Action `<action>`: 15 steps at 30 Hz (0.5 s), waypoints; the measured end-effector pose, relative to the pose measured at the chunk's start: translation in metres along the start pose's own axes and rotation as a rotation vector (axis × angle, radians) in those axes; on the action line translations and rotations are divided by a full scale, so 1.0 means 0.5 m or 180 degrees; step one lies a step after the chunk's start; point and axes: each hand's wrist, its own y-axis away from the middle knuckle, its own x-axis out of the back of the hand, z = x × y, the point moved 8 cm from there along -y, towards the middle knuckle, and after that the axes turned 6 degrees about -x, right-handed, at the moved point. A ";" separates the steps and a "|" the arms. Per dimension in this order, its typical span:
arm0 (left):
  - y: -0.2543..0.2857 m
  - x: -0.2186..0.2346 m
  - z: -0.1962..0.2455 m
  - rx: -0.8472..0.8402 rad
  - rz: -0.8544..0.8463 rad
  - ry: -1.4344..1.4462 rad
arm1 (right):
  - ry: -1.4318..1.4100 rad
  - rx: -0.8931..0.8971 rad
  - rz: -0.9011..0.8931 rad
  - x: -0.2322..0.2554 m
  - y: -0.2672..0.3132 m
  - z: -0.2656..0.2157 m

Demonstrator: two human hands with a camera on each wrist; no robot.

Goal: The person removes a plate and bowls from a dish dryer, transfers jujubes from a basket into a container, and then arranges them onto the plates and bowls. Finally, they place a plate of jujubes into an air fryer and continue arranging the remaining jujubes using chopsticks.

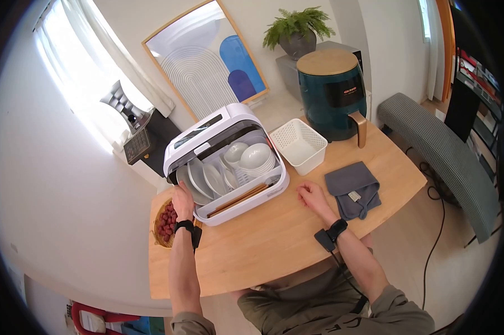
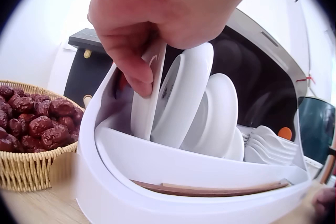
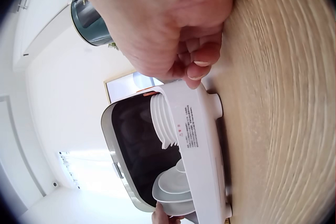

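Left wrist view: left hand [image 2: 163, 14] pinches smooth round white plate [image 2: 144, 116], left of centre in curved white case [image 2: 194, 163], wicker basket [image 2: 26, 169] at left edge; right hand [image 3: 173, 29] empty, loosely curled; head view shows folded grey cloth [image 1: 347, 181], wrist views don't.

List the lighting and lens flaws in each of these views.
Head view: white-curtained window blown out, picture ringed in black. Left wrist view: dark corners, faint reflections in the dark glossy lid, a blurred tan patch beside the woven tan basket. Right wrist view: scene turned sideways, window glare washing out the lower left.
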 end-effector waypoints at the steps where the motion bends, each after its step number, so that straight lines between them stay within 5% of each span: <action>1: 0.003 0.005 0.009 -0.0005 0.0002 0.0003 | -0.0006 0.0026 -0.0013 -0.001 -0.001 0.001; 15: 0.035 0.074 0.041 -0.0078 0.0344 -0.0144 | -0.0035 0.0012 0.0013 0.000 0.000 0.001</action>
